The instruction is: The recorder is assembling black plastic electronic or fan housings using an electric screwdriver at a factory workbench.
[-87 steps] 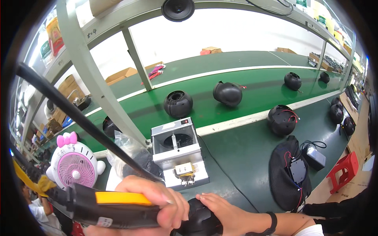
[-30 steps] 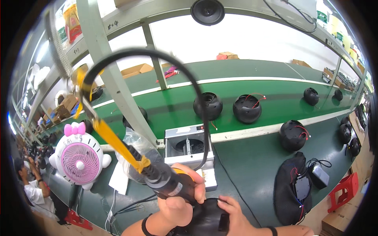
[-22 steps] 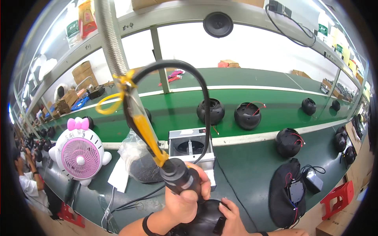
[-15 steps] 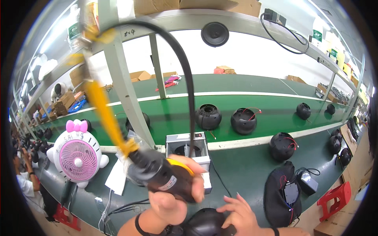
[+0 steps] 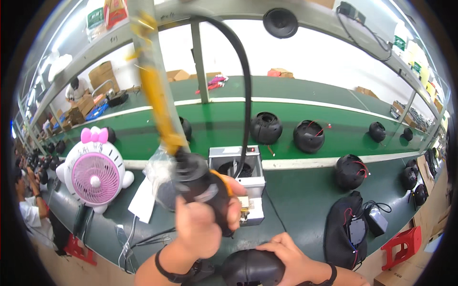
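My left hand point(image 5: 199, 229) is wrapped round a black power screwdriver point(image 5: 206, 193) with a yellow edge. The tool stands nearly upright, and its bit is hidden behind my fingers. A yellow strap point(image 5: 160, 102) holds it from above, and a black cable point(image 5: 246, 90) arches away from it. At the bottom of the view, a round glossy black housing point(image 5: 252, 269) rests in front of me. My right hand point(image 5: 291, 257) grips its right side, thumb out of sight and fingers over the top. Another dark part point(image 5: 202, 271) lies by my left wrist, partly covered.
A grey-white open box point(image 5: 260, 171) stands behind the screwdriver. Left of it are a pink and white fan point(image 5: 95, 178) and a white paper point(image 5: 141, 202). Black balls point(image 5: 309, 137) with red wires sit on the green belt. A black pouch point(image 5: 336, 233) and adapter point(image 5: 376, 220) lie right.
The view has shifted. The screwdriver has swung more upright and moved closer over the housing. My right hand has moved from loosely spread fingers to a hold on the housing's side.
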The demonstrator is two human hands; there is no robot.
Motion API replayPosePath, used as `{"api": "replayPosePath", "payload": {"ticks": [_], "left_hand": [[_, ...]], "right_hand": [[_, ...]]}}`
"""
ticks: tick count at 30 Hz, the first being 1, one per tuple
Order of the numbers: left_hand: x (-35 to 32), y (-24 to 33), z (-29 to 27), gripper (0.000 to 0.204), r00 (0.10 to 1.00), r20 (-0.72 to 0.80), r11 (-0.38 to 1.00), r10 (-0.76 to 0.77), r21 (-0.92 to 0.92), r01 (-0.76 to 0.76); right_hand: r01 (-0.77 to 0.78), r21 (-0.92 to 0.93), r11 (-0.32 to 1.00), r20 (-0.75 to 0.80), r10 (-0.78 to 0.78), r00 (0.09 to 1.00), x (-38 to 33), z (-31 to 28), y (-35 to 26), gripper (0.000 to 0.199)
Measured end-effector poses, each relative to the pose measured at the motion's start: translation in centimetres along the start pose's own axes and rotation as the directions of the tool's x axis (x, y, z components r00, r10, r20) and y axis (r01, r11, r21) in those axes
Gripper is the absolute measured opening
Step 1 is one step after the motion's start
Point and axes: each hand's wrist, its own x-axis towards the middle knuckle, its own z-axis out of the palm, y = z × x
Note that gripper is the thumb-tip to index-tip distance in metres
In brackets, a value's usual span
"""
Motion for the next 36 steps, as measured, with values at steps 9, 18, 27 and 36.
{"api": "replayPosePath", "payload": {"ticks": [9, 18, 27, 36], "left_hand": [[-3.5, 3.5, 2.3, 0.111, 0.97, -0.235, 0.997, 0.062, -0.02, -0.068], [-3.5, 1.0, 0.6, 0.112, 0.986, -0.109, 0.991, -0.128, -0.047, 0.124], [-4.4, -2.8, 2.5, 0.101, 0.977, -0.211, 0.993, 0.011, 0.113, 0.013], [-3.7, -4.8, 2.3, 0.08, 0.956, -0.226, 0.975, 0.184, 0.166, -0.149]], "right_hand": [[0.219, -0.108, 0.97, -0.11, -0.231, 0.967, -1.1, 1.2, 1.8, 0.097], [0.234, -0.134, 0.963, -0.132, -0.251, 0.959, -1.6, 1.4, 2.6, 0.101], [0.109, -0.164, 0.981, -0.186, -0.139, 0.973, -2.3, 1.9, 3.1, 0.111], [0.146, -0.208, 0.967, -0.371, -0.216, 0.903, -2.7, 2.5, -0.2, 0.11]]}}
